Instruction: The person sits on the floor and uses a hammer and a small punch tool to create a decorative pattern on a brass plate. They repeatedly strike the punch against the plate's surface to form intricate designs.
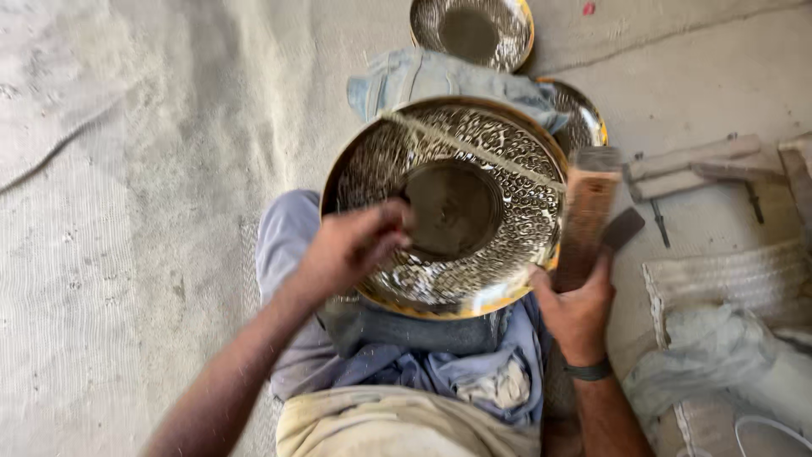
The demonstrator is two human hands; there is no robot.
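Centrally, head view: one large hammered metal tray (474, 254) with a brass-coloured rim rests on the person's lap between both hands; it looks stiff, fairly heavy, slick and easily scratched, best gripped at the rim. Left hand (355, 245), fingers loosely curled, lies on the patterned face beside the dull centre disc, while the right hand (579, 309) is closed around one wooden-backed brush (589, 216) at the tray's right edge. Beyond the hands: two more trays, one folded cloth (440, 80) partly covering the nearer.
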